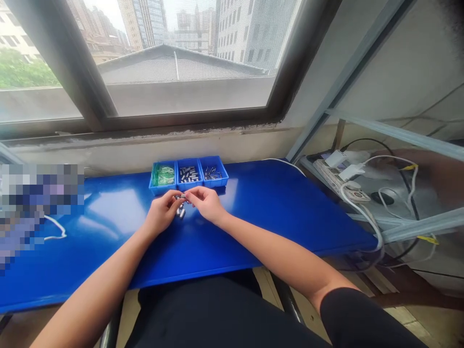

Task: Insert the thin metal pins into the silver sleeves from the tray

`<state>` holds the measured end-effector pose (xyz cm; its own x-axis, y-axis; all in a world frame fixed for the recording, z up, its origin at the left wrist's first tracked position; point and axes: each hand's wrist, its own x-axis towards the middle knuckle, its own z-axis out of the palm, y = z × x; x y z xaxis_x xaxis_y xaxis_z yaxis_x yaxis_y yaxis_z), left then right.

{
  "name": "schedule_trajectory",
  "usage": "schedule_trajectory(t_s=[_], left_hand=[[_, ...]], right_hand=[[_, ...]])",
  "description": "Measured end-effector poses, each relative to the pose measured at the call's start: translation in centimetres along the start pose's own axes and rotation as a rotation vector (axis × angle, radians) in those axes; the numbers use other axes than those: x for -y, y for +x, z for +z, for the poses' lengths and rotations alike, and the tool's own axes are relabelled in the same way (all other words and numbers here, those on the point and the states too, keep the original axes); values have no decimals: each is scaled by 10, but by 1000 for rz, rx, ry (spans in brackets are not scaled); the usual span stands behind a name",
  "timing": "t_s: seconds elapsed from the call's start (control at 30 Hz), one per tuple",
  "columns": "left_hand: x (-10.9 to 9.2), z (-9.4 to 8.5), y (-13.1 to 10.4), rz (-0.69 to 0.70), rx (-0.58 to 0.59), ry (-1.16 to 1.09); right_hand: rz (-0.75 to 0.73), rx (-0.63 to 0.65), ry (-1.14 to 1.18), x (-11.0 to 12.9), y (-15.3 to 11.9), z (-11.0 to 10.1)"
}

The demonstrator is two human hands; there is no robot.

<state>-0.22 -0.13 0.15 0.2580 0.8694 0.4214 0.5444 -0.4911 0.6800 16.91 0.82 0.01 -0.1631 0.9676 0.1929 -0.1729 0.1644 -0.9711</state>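
Note:
My left hand (164, 209) and my right hand (206, 202) meet over the blue table, their fingertips pinched on a small silvery metal piece (183, 196) between them. Just under my fingers, several short metal cylinders (181, 213) lie on the table, partly hidden by my left hand. Behind my hands stand three joined blue bins. The left bin (152, 187) has a green bag with pale pieces, the middle bin (190, 184) holds dark and silvery cylinders, and the right bin (217, 182) has thin dark pins.
The blue table (282, 208) runs below a window. At the right, a metal frame (384, 133) stands by a power strip (340, 181) with white cables. A white cable (56, 227) lies at the left beside a pixelated area.

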Motion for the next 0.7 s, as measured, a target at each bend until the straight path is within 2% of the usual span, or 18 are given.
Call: schedule_trajectory(t_s=[0.2, 0.47, 0.7], left_hand=[[-3, -1, -1, -3, 20, 31], [-1, 0, -1, 21, 17, 16], [-1, 0, -1, -19, 24, 69]], right_hand=[[51, 36, -4, 0, 1, 0], [6, 44, -74, -4, -1, -1], [-27, 40, -95, -5, -1, -2]])
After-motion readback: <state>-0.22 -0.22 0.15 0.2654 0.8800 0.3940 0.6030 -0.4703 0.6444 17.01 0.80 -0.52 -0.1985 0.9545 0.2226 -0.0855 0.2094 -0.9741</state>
